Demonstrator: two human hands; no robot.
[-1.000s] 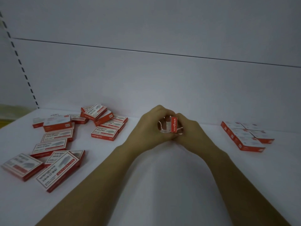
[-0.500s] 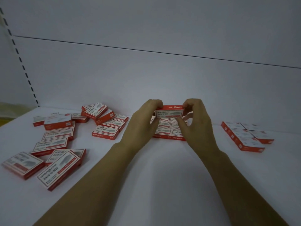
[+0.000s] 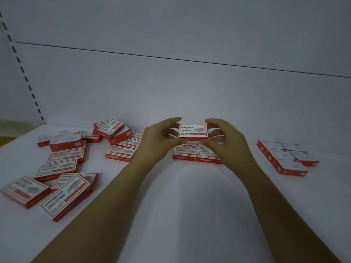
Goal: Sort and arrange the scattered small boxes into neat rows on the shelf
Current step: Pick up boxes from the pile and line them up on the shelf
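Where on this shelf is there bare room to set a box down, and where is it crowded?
Bare shelf lies in front of the middle block and in front of the right block. A narrower gap separates those blocks. The scattered boxes crowd the left side.

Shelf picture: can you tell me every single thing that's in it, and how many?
held small cardboard box: one, red and white, in the air above the middle group, label facing the camera
middle group of flat boxes: at least four, red and white, side by side under the hands, partly hidden
scattered boxes: roughly fourteen, red and white, left side, some overlapping
right group of boxes: about six, red and white, tidy block at the right
shelf board: one, white, under everything
back panel: one, white, behind the shelf
left hand: one, pinches the held box's left end
right hand: one, pinches its right end
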